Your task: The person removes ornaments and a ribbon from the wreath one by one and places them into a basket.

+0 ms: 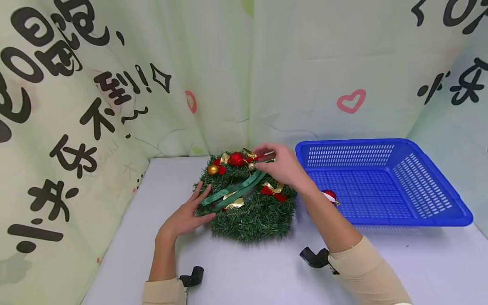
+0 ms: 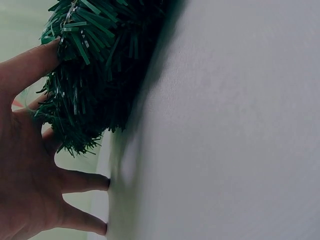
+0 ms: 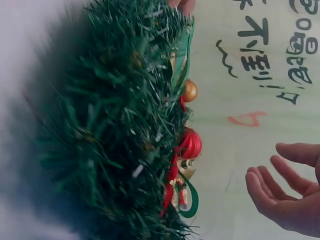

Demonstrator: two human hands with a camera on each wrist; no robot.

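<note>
A green tinsel wreath [image 1: 251, 226] lies on the white table, bearing a red ball [image 1: 237, 159], a gold ball [image 1: 213, 170] and a red-and-gold bow [image 1: 273, 192]. A green satin ribbon [image 1: 244, 186] runs diagonally across its middle, over a gold bow [image 1: 235, 203]. My left hand [image 1: 187, 217] rests against the wreath's left side with spread fingers; in the left wrist view two straight fingers [image 2: 85, 181] reach the table. Over the wreath's back right is my right hand [image 1: 280, 165], near the ribbon's upper end. The right wrist view shows its loosely bent fingers [image 3: 262, 187] holding nothing.
A blue plastic basket [image 1: 385, 220] stands to the right of the wreath. A red-and-white ornament [image 1: 329, 195] shows at its left side, partly behind my right forearm. Printed curtains [image 1: 297, 84] enclose the table's back and sides. Each wrist carries a black camera mount [image 1: 192, 276].
</note>
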